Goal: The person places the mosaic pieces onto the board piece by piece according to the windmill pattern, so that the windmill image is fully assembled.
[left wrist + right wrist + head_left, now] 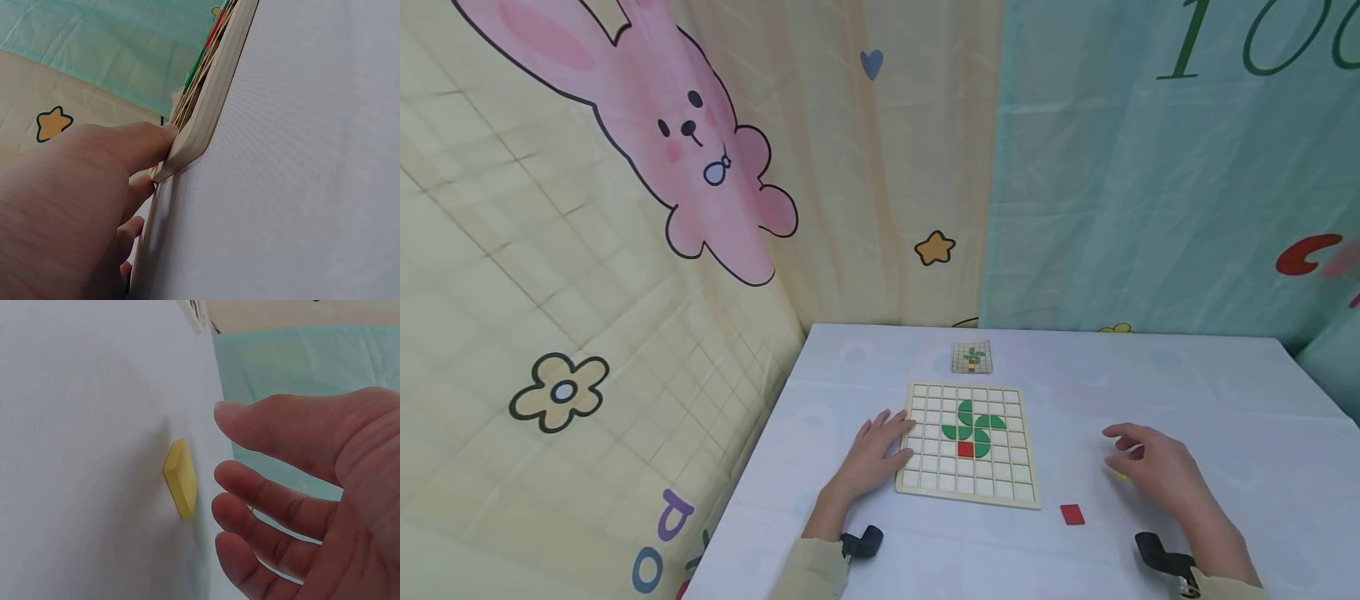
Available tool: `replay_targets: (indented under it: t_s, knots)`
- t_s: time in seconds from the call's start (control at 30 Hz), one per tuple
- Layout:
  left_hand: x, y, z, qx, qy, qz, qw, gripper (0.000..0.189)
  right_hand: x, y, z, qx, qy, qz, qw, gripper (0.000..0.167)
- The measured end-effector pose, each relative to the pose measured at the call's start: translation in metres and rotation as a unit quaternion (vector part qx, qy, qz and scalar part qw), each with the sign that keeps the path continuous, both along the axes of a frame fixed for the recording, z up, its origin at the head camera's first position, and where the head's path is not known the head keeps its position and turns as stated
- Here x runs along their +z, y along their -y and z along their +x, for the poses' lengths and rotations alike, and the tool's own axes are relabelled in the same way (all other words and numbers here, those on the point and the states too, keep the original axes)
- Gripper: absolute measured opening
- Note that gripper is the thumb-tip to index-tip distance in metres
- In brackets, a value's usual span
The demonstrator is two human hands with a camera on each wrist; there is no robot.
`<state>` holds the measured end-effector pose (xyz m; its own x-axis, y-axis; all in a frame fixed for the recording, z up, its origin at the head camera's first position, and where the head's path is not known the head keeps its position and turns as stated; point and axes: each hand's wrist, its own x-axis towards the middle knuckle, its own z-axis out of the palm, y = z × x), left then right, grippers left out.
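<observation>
A square board (928, 479) with a raised grid lies on the table. Green curved pieces (982, 443) form a pinwheel near its middle, and a red square tile (966, 450) sits just below them. My left hand (871, 460) rests at the board's left edge, its thumb (147, 144) touching the rim. To the right, my right hand (1157, 467) hovers over a yellow tile (181, 480), fingers bent loosely and apart from it. Another red tile (1072, 514) lies on the cloth between the board and my right hand.
Behind the board lies a small card (972, 357) printed with a grid and a green pinwheel pattern. A white cloth covers the table (865, 367). Printed curtains (880, 167) hang along the table's back and left side.
</observation>
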<state>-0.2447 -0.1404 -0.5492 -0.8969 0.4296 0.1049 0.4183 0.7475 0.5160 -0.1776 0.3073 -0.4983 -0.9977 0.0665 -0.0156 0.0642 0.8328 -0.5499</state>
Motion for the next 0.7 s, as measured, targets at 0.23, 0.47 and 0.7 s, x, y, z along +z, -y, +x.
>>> replay_targets:
  t_s: [0.23,0.47,0.7]
  knots:
    - [0.000,0.001,-0.002,0.000,0.000,0.000,1.0000,0.052,-0.005,-0.009,0.000,0.007,0.022,-0.009,0.9997,0.051]
    - [0.000,-0.001,0.000,0.000,0.000,0.002,1.0000,0.052,-0.011,-0.014,0.002,-0.007,0.034,-0.004,0.9994,0.047]
    - [0.001,0.000,0.001,0.005,0.006,-0.002,1.0000,0.053,-0.012,-0.013,0.002,-0.016,0.050,-0.007,0.9986,0.044]
